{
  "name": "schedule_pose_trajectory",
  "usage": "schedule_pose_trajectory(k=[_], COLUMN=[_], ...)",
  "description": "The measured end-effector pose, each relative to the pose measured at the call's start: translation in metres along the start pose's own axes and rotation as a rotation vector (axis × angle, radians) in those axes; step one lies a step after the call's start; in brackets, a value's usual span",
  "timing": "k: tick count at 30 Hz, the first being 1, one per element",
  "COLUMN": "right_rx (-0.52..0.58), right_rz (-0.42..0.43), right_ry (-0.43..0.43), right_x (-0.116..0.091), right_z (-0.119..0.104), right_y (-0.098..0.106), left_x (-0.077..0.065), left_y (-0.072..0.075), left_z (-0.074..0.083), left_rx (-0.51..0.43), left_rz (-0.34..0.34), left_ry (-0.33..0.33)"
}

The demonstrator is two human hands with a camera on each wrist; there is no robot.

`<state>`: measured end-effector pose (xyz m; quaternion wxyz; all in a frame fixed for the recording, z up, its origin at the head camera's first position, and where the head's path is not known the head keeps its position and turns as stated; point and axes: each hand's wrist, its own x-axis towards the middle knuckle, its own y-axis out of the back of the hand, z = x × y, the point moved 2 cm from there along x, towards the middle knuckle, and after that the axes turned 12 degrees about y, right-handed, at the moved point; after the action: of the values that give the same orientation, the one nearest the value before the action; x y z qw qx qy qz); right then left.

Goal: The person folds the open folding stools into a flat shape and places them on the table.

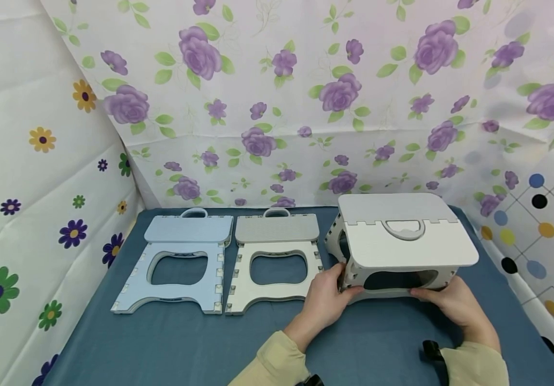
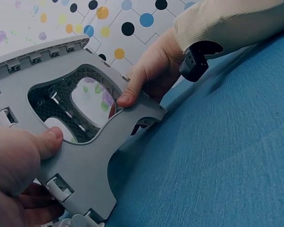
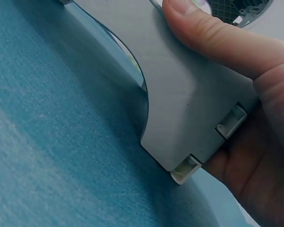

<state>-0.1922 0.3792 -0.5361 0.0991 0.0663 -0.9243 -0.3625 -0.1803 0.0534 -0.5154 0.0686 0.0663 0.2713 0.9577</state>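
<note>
An unfolded white-and-grey folding step stool [image 1: 412,252] stands at the right of the table, its carry handle [image 1: 414,235] lying in the top. My left hand [image 1: 325,300] grips the near left leg; in the left wrist view, its thumb [image 2: 51,142] presses the front of the leg panel [image 2: 80,165] and the fingers go behind. At the near right leg, my right hand [image 1: 460,308] holds the stool likewise. The right wrist view shows that thumb [image 3: 203,28] across the panel [image 3: 175,104], with the other fingers partly hidden behind it.
Left of the stool lie a folded light-blue step stool [image 1: 185,279] and a folded white-and-grey one [image 1: 277,292], side by side. Blue cloth [image 1: 170,348] covers the table. A flowered curtain [image 1: 257,107] hangs behind, with patterned sheets at both sides.
</note>
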Motion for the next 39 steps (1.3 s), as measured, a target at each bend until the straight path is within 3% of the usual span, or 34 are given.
schedule_pose_trajectory(k=[10, 39], right_rx=[-0.021, 0.068], right_rz=[0.095, 0.128], right_ry=[0.070, 0.162], right_x=[0.0011, -0.0008], right_z=[-0.0014, 0.0030], right_y=[-0.0011, -0.0033], left_x=[-0.0017, -0.0021], left_y=[0.0012, 0.0009], left_z=[-0.0002, -0.0016], left_rx=[0.037, 0.118], left_rz=[-0.026, -0.055], left_ry=[-0.046, -0.113])
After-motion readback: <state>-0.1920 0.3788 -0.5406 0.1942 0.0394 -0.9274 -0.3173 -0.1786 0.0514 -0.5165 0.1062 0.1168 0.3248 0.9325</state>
